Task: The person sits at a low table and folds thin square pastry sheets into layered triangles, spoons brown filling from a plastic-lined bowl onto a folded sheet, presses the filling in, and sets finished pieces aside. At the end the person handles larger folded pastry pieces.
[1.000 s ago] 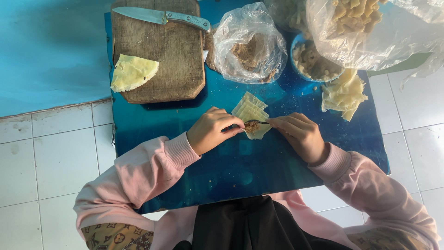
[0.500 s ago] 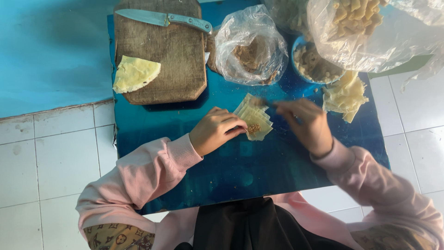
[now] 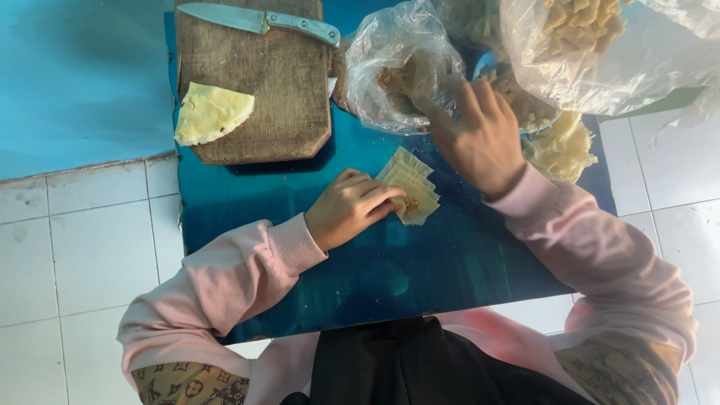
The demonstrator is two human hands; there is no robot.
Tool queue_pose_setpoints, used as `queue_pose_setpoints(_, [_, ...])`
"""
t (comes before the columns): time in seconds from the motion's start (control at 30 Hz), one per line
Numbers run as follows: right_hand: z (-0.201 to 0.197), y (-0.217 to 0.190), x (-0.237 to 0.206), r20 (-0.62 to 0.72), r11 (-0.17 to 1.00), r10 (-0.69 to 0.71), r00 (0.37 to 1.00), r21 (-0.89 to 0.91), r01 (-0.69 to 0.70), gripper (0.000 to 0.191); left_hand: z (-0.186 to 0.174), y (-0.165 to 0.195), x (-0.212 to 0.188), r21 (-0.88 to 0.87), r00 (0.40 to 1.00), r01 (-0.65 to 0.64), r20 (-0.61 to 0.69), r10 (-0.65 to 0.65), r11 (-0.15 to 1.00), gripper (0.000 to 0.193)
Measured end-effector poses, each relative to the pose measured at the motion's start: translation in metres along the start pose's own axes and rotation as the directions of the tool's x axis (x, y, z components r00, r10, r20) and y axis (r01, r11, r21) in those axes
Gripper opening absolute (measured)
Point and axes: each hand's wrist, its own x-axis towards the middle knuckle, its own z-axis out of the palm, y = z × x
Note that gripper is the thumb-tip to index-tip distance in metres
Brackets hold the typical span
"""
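Observation:
My left hand (image 3: 351,210) rests on the blue table (image 3: 300,217), fingertips pinching a small stack of pale yellow dough wrappers (image 3: 409,187) with a dab of brown filling on the top one. My right hand (image 3: 472,131) reaches up to the clear plastic bag of brown filling (image 3: 390,71), fingers curled at its opening. Whether it grips anything there is hidden by the hand itself.
A wooden cutting board (image 3: 262,82) at the back left carries a wedge of yellow dough (image 3: 210,112) and a knife (image 3: 255,21). Loose wrappers (image 3: 559,150) lie at the right under a large plastic bag of folded pieces (image 3: 592,37). White floor tiles surround the table.
My right hand has left the wrapper stack and moved up to the bag of filling. My left hand has stayed on the wrappers.

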Motion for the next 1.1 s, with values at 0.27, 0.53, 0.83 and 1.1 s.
queue_pose_setpoints(0.27, [-0.004,0.031,-0.03,0.358,0.74,-0.382,0.852,0.671,0.05,0.021,0.006,-0.013,0.005,0.036,0.998,-0.059,-0.022,0.06,0.998,0.02])
queue_pose_setpoints(0.53, [0.02,0.038,-0.04,0.41,0.586,-0.442,0.797,0.806,-0.09,0.018,0.007,-0.02,0.003,0.1,0.997,-0.077,0.032,0.074,0.992,0.021])
queue_pose_setpoints(0.83, [0.021,0.028,-0.047,0.241,0.704,-0.379,0.893,0.702,0.11,0.022,0.013,-0.024,0.0,0.172,0.993,-0.12,0.032,0.116,0.978,0.024])
queue_pose_setpoints(1.1, [0.039,0.005,-0.06,0.198,0.661,-0.222,0.955,0.75,-0.002,0.028,0.012,-0.023,-0.001,0.255,0.986,-0.168,0.065,0.156,0.952,0.022])
